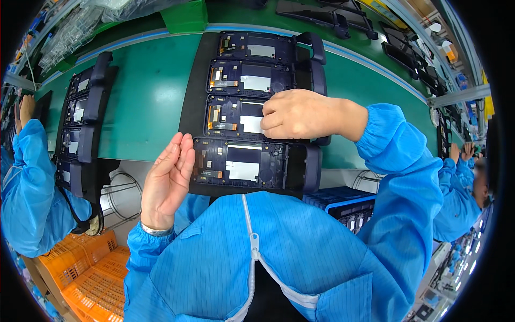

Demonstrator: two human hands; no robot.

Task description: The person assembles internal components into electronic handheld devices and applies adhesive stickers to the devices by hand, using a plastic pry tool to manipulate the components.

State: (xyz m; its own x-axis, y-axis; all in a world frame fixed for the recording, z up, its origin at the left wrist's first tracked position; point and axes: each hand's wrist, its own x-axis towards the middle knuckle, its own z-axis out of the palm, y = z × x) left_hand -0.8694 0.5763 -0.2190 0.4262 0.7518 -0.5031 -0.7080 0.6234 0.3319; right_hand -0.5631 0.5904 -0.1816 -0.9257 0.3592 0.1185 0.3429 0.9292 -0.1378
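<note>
Several dark device housings (271, 166) lie open in a column on a black board (194, 102). Each has an orange ribbon cable at its left and a pale rectangle in its middle. My right hand (303, 114) is over the third housing from the far end (229, 114), its fingers curled and pressed together above the pale rectangle. What those fingers hold, if anything, is hidden. My left hand (167, 174) is open beside the left edge of the nearest housing, palm turned inward, fingers stretched and close together, with nothing in it.
The board rests on a green conveyor (145, 96). A second row of housings (80, 115) stands farther left, near a co-worker's blue sleeve (29, 182). Orange crates (96, 273) sit at lower left; a blue-rimmed crate (348, 204) is below the conveyor's near edge.
</note>
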